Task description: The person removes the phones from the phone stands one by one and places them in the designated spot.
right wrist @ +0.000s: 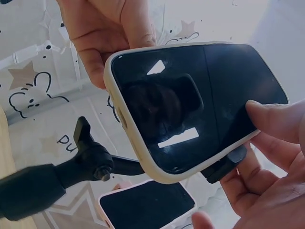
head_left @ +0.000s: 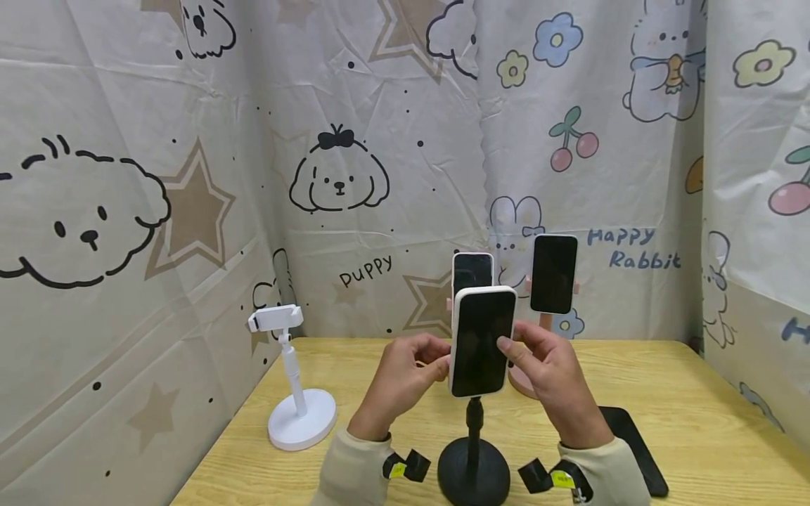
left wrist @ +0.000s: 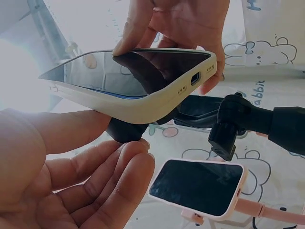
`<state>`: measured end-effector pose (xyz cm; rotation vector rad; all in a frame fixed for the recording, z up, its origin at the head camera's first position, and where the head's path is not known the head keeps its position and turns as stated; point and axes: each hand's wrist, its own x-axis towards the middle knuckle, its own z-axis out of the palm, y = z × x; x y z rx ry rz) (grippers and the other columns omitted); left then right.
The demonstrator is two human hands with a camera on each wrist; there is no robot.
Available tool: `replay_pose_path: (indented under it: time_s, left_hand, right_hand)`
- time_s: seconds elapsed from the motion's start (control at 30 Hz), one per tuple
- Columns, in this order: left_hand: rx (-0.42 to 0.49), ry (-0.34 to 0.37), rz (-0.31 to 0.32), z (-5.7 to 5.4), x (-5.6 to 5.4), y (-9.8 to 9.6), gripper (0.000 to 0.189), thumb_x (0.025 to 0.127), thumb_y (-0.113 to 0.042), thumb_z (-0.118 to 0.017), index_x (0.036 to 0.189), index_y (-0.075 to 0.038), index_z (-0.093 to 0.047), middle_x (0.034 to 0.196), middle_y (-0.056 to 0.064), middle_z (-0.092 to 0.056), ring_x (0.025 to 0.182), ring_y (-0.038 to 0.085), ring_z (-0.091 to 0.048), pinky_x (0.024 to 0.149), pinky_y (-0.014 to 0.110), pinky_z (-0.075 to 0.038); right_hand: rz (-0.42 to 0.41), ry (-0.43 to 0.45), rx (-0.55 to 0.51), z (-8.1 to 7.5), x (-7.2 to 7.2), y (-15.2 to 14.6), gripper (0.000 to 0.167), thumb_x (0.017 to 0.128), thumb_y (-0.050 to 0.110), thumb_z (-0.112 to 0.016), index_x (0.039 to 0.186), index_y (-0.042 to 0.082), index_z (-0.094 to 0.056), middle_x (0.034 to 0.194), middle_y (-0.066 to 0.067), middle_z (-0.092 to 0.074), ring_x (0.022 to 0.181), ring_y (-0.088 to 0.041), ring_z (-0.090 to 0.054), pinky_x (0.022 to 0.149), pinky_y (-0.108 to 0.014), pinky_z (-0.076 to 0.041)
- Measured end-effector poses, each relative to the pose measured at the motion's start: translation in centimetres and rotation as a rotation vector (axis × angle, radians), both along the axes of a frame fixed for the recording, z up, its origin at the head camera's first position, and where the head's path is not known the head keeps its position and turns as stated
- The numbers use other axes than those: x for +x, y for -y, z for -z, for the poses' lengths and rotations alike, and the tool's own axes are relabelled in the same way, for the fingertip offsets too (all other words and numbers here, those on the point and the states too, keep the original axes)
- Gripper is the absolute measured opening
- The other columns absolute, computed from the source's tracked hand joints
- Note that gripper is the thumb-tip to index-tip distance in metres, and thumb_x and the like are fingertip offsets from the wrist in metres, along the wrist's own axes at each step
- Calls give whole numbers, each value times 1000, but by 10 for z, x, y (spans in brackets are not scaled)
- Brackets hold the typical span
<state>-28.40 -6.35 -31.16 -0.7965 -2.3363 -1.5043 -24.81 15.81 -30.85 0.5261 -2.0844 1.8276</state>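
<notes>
A smartphone in a white case (head_left: 484,342) sits nearly upright, screen toward me, on a black phone stand (head_left: 473,474). At its left edge, my left hand (head_left: 408,372) pinches the stand's black clamp (left wrist: 126,131) between thumb and fingertips, below the case in the left wrist view. My right hand (head_left: 557,372) grips the phone from the right, thumb on the screen and the other fingers curled behind. In the right wrist view, those fingers lie beside the black clamp end (right wrist: 226,164). The stand's jointed neck (right wrist: 97,160) runs to the back of the phone.
A white phone stand (head_left: 300,418) with an empty holder stands at the left. Behind the hands, one phone (head_left: 473,270) and another phone (head_left: 554,274) are mounted on pink stands. A black flat slab (head_left: 633,450) lies by the right forearm, and patterned curtains (head_left: 380,176) enclose the table.
</notes>
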Motion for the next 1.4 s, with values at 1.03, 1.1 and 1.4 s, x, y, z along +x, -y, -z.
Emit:
replay_pose_path:
  time_s: [1.03,1.1,1.4]
  left_hand:
    - [60,79,11,5,-7,-6,8,88,-13,-70,93,-6,-70,81,5,-66,76,18,-61,69,31,-52]
    - [62,83,26,5,-7,-6,11,89,-12,-70,98,-6,-70,85,5,-68,77,19,-62,69,29,-53]
    - [43,64,52,5,-5,-4,24,88,-28,-72,104,-9,-69,89,0,-69,77,13,-65,68,28,-54]
  right_hand:
    - [-123,-21,-22,-6,10,5,34,97,20,-59,127,3,-61,123,-9,-62,117,-25,-53,99,-40,-44]
    - [-136,-31,-40,-10,15,1,34,98,18,-57,128,1,-59,125,-9,-62,121,-24,-51,101,-36,-42]
    - [-219,-90,-199,-23,31,-32,35,101,5,-46,135,-6,-48,134,-11,-52,131,-21,-41,104,-21,-37]
